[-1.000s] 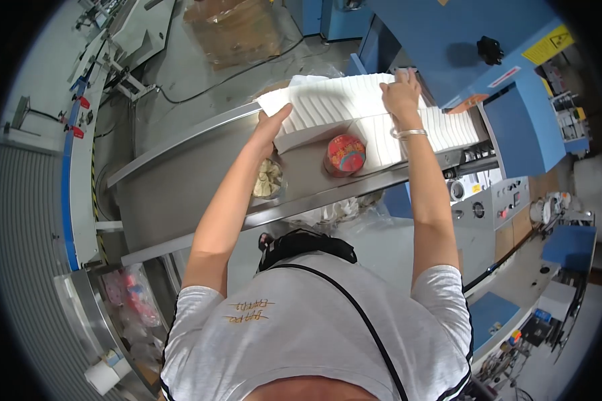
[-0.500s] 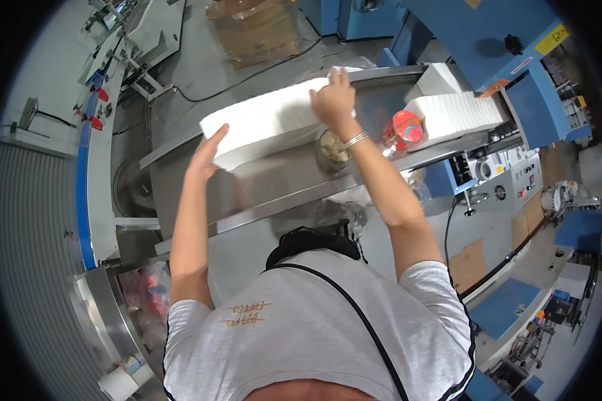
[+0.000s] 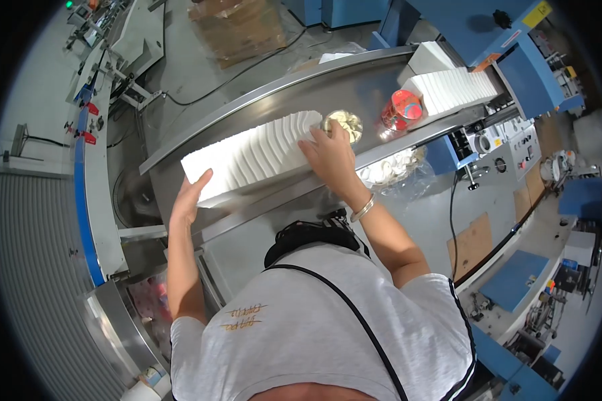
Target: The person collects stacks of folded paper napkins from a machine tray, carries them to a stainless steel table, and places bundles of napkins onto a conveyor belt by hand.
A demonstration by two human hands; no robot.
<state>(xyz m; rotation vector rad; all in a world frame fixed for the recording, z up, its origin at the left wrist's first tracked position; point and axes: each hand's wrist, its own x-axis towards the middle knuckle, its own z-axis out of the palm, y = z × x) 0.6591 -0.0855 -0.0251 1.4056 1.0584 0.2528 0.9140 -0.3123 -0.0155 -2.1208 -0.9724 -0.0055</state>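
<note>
A long row of thin white sheets (image 3: 254,155), packed side by side, lies slightly fanned along the metal trough. At its left end, my left hand (image 3: 190,198) grips it with the thumb over the near corner. My right hand (image 3: 332,158) is at the opposite end, its thumb side against the last sheets and its bent fingers beside them. Those fingertips overlap the near rim of a clear round jar (image 3: 352,124) of pale pieces, so whether they touch it is unclear. Farther right stands a red-patterned container (image 3: 402,111).
Another row of white sheets (image 3: 458,92) lies at the trough's right end, beside the blue machine (image 3: 525,83). The metal trough (image 3: 274,100) has raised edges. A clear bag of white scraps (image 3: 394,168) hangs below its near edge. A wrapped cardboard box (image 3: 237,30) sits beyond.
The row of sheets has come nearer to me and down into the trough, with its ridges now facing up. Both hands moved with it, the right one ending beside the jar.
</note>
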